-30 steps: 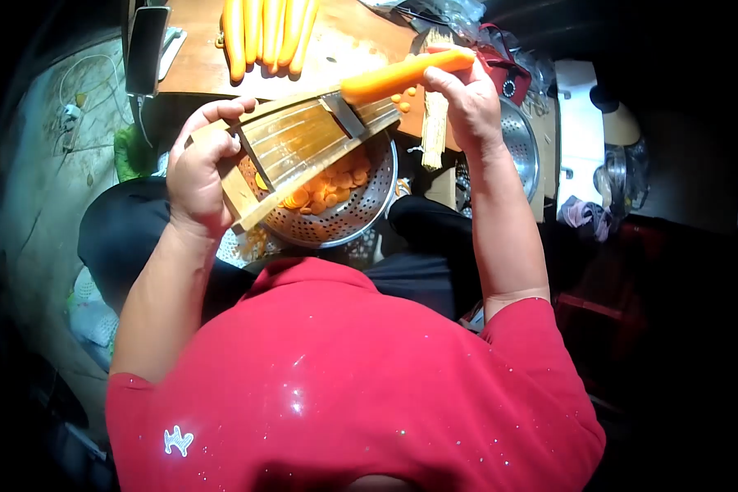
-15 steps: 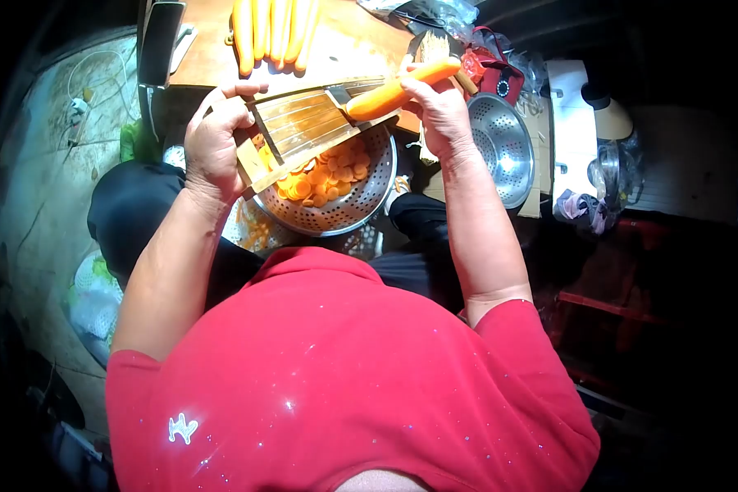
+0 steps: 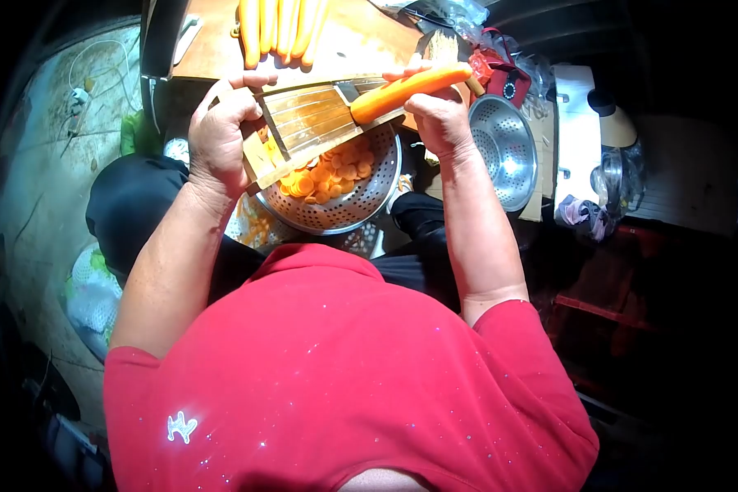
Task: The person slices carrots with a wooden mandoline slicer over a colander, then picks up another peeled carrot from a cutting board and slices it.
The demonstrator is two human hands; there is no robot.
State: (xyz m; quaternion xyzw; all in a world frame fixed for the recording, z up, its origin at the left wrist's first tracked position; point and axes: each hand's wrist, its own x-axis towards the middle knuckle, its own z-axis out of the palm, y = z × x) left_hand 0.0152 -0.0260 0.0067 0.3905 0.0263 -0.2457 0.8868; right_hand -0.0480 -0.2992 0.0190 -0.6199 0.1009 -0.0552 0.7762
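Orange carrot (image 3: 410, 85) in right hand (image 3: 439, 123) grip, on slicer (image 3: 312, 123), left hand (image 3: 221, 143) steadying

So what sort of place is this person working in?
Probably an informal home or small food-prep spot, seated low rather than at a kitchen counter. The wooden slicer sits over a metal colander of carrot slices, whole carrots wait on a wooden table, and cluttered bags lie around.

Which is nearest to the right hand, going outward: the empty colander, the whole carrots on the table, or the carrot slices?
From the right hand:
1. Empty colander, just to its right.
2. Carrot slices, lower left, in the other colander.
3. Whole carrots, upper left on the table.
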